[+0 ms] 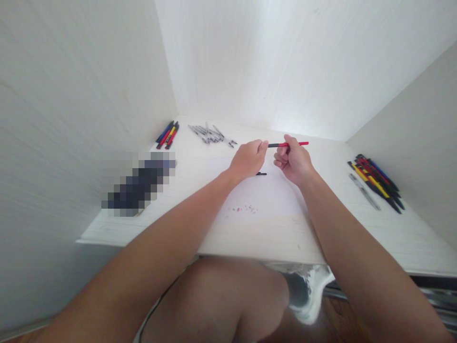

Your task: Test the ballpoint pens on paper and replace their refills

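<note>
A red pen (302, 143) with a black end lies level between my two hands, above a sheet of white paper (282, 195). My left hand (249, 159) is closed around its black end. The thumb and forefinger of my right hand (294, 159) pinch its red barrel, the other fingers curled in. Below my left hand a small black piece (262, 174), like a pen cap, shows on the paper, partly covered by the hand. Small coloured marks or specks (243, 209) dot the paper's near part.
Several clear pens (210, 133) lie at the back. Red, blue and yellow pens (167, 136) sit at the left wall, above a pixelated dark object (139, 186). More coloured pens (374, 178) and a clear pen (364, 191) lie right. White panels enclose the table (260, 238).
</note>
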Action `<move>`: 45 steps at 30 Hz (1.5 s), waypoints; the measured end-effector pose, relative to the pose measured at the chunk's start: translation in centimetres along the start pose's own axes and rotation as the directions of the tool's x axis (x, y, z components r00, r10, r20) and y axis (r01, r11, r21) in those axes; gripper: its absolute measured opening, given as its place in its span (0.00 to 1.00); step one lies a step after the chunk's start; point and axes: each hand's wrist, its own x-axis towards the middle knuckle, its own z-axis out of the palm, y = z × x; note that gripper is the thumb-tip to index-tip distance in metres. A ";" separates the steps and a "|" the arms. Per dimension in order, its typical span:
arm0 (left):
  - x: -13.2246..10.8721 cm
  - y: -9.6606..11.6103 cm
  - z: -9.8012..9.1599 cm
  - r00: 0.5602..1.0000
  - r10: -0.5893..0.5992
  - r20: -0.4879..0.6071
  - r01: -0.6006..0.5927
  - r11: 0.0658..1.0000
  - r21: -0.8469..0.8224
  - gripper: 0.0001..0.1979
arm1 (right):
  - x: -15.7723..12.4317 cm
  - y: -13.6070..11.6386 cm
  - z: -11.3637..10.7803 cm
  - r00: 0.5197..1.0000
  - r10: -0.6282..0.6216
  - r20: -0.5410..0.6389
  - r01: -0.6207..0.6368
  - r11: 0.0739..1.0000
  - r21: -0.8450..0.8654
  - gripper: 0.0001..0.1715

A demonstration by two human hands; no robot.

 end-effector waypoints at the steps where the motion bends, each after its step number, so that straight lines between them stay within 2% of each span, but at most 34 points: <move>1: -0.1 -0.2 0.2 0.998 0.064 -0.007 -0.064 0.997 0.054 0.20 | 0.0 -0.1 -0.1 1.000 0.026 0.009 -0.026 0.999 0.024 0.32; 7: -0.6 -0.7 0.4 0.990 0.143 -0.006 -0.142 0.984 0.105 0.17 | 0.2 -0.2 -0.7 0.969 0.202 0.141 -0.217 0.972 0.095 0.31; 13: 0.0 -0.6 0.3 0.996 0.079 -0.038 -0.079 0.997 0.000 0.21 | -0.2 -0.6 -0.2 0.972 0.185 0.145 -0.196 0.978 0.071 0.33; 16: 0.2 -0.3 0.1 1.000 -0.015 -0.026 0.013 0.997 -0.082 0.24 | -0.4 -0.6 0.0 0.982 0.121 0.143 -0.129 0.991 0.046 0.34; 18: 0.3 0.1 -0.1 0.990 -0.140 0.032 0.143 0.972 -0.185 0.25 | -0.4 -0.6 0.0 0.986 0.077 0.147 -0.081 0.996 0.024 0.34; 20: 0.3 0.4 -0.3 0.956 -0.265 0.127 0.292 0.910 -0.295 0.27 | -0.5 -0.5 0.0 0.987 0.049 0.153 -0.050 0.999 0.002 0.34; 22: 0.3 0.5 -0.4 0.925 -0.335 0.179 0.378 0.862 -0.339 0.27 | -0.5 -0.5 0.0 0.989 0.040 0.143 -0.039 0.999 -0.006 0.34; 24: 0.3 0.3 -0.2 0.944 -0.307 0.121 0.329 0.903 -0.276 0.28 | -0.5 -0.5 0.0 0.992 0.040 0.124 -0.041 0.999 0.003 0.33; 27: 0.0 -0.2 0.1 0.997 -0.078 -0.016 0.077 0.996 -0.051 0.27 | -0.2 -0.4 -0.3 0.994 0.053 0.097 -0.056 0.998 0.028 0.32; 30: -0.4 -0.4 0.2 0.996 0.083 -0.017 -0.082 0.995 0.052 0.19 | 0.0 -0.4 -0.7 0.992 0.091 0.086 -0.094 0.995 0.041 0.31; 32: -0.7 -0.4 0.1 0.993 0.122 0.003 -0.122 0.990 0.078 0.15 | 0.1 -0.5 -1.0 0.988 0.117 0.102 -0.122 0.992 0.044 0.30; 36: -0.7 -0.1 -0.3 0.982 0.187 0.007 -0.186 0.972 0.141 0.16 | 0.1 -0.6 -1.1 0.978 0.145 0.151 -0.153 0.987 0.049 0.31; 42: -0.7 0.1 -0.5 0.978 0.208 0.029 -0.210 0.961 0.180 0.09 | 0.1 -0.4 -0.9 0.978 0.166 0.130 -0.170 0.985 0.016 0.31; 45: -0.6 0.1 -0.3 0.984 0.174 0.032 -0.176 0.957 0.229 0.12 | 0.1 -0.4 -0.8 0.978 0.175 0.115 -0.175 0.985 -0.004 0.32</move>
